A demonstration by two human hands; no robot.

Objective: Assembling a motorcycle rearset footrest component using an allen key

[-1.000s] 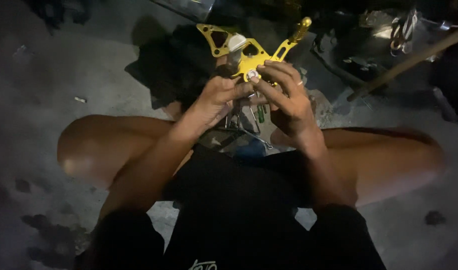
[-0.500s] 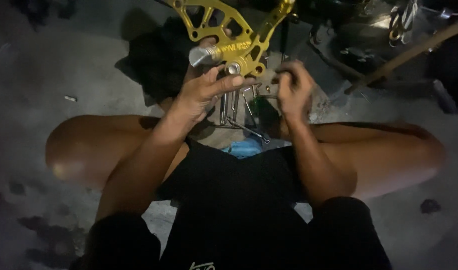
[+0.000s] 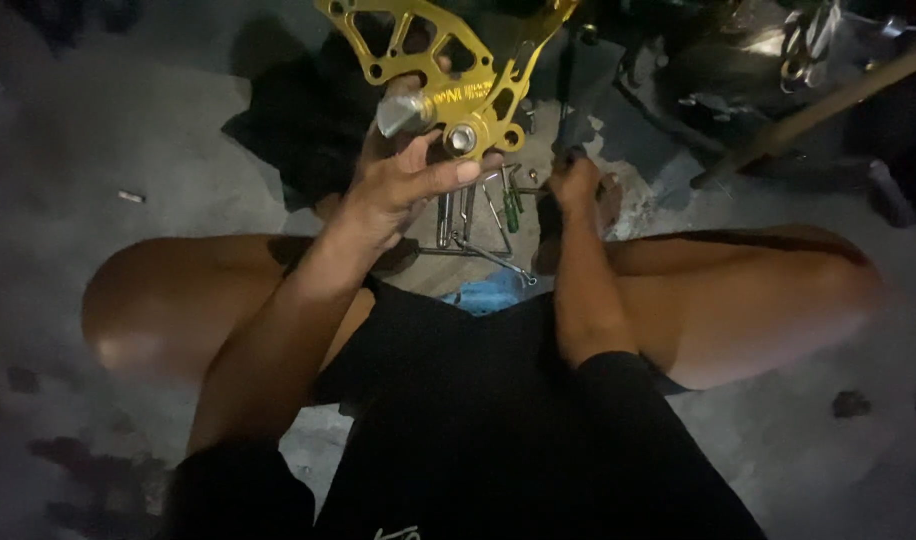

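A gold-coloured metal bracket with cut-out holes and a silver peg is held up in front of me by my left hand, fingers under its lower edge near a bolt. My right hand is lowered to the floor, its fingers down among several loose hand tools, hex keys and a green-handled one. Whether it grips one I cannot tell. I sit cross-legged with bare knees out to each side.
A dark cloth lies on the concrete floor behind the bracket. Motorcycle parts and a chrome piece sit at the upper right, with a wooden stick slanting across. A blue item lies near my lap.
My right hand let go of the bracket and dropped to the tools on the floor. The left hand kept the bracket and now holds it alone, higher in view.
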